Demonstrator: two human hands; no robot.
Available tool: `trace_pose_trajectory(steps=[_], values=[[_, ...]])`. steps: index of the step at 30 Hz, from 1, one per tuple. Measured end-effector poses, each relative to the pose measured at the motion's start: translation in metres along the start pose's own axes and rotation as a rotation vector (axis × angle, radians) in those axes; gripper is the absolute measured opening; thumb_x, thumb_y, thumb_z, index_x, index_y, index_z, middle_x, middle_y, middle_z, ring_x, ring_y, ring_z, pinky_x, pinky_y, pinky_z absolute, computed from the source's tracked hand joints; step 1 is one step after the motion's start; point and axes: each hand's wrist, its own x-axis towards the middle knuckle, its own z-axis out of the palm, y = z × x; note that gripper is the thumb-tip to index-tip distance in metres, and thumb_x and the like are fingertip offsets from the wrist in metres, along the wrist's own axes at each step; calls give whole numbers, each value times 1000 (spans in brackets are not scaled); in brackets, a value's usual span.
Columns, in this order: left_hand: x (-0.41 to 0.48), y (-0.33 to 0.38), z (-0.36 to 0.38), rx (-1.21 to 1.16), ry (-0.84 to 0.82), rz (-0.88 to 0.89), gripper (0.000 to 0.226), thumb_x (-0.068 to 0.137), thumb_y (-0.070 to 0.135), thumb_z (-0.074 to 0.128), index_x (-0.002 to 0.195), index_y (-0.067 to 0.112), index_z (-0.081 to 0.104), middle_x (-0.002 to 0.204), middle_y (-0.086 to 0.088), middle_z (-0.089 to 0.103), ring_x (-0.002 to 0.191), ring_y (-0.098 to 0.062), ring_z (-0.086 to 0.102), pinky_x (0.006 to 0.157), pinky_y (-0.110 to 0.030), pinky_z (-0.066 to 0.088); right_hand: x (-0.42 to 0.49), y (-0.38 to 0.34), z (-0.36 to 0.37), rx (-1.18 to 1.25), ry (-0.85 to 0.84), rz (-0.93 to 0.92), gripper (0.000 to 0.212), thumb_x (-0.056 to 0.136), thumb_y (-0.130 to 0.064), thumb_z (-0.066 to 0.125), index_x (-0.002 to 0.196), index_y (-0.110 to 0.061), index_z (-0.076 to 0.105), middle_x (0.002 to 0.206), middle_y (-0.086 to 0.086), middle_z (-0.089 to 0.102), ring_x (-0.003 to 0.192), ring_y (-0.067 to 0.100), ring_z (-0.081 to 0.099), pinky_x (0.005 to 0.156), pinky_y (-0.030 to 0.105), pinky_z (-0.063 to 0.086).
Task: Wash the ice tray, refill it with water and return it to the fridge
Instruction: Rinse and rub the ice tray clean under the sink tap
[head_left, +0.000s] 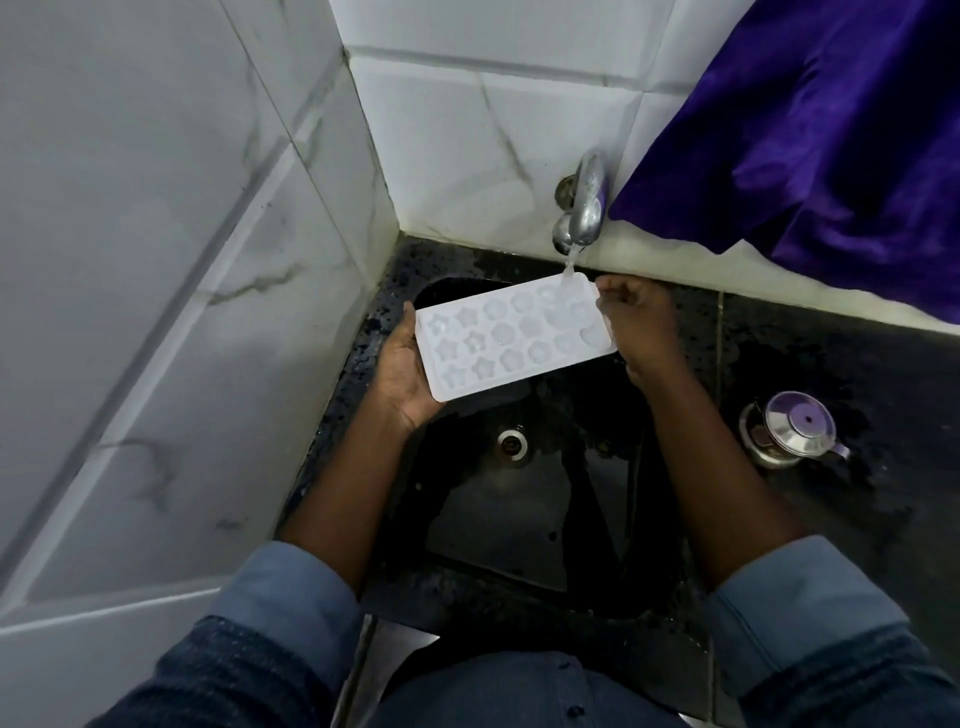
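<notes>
Water (570, 262) runs in a thin stream from a chrome wall tap (584, 202) onto the far right corner of a white, translucent rectangular ice tray (511, 338) with star, shell and heart-shaped moulds. The tray is held roughly level, moulds up, above a black sink (467, 519), whose round metal drain (512, 441) lies at six o'clock from it. The left hand (402, 374) grasps the tray's short end at nine o'clock, palm under it and thumb along the edge. The right hand (636, 327) grips the opposite short end at three o'clock, fingers curled round the rim just beside the stream. At four o'clock from the tray, well apart, a small lidded steel pot (789, 428) stands on the wet black speckled counter (831, 353). A purple velvety cloth (810, 130) hangs at one o'clock, beside the tap, against white marbled wall tiles (156, 260).
</notes>
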Motion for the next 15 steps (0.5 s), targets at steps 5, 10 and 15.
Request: trace_pose_trajectory(steps=[5, 10, 15], values=[[9, -22, 14, 41, 31, -92, 74, 105, 68, 31, 131, 9, 67, 128, -20, 72, 109, -39, 74, 82, -55, 63, 0, 3, -27, 40, 82, 37, 18, 95, -3, 62, 99, -15, 74, 95, -6, 74, 84, 0, 66, 73, 11, 50], [19, -43, 35, 118, 62, -145, 75, 104, 70, 33, 134, 10, 66, 130, -19, 72, 110, -37, 74, 96, -55, 53, 1, 4, -60, 41, 169, 40, 16, 94, -2, 63, 93, -14, 73, 87, -7, 72, 81, 1, 65, 80, 15, 52], [26, -48, 48, 141, 57, -147, 78, 103, 71, 34, 143, 10, 61, 137, -19, 68, 125, -38, 66, 99, -55, 54, 8, -1, -70, 37, 207, 44, 13, 94, -5, 63, 97, -12, 74, 93, -4, 73, 85, 5, 66, 82, 20, 52]])
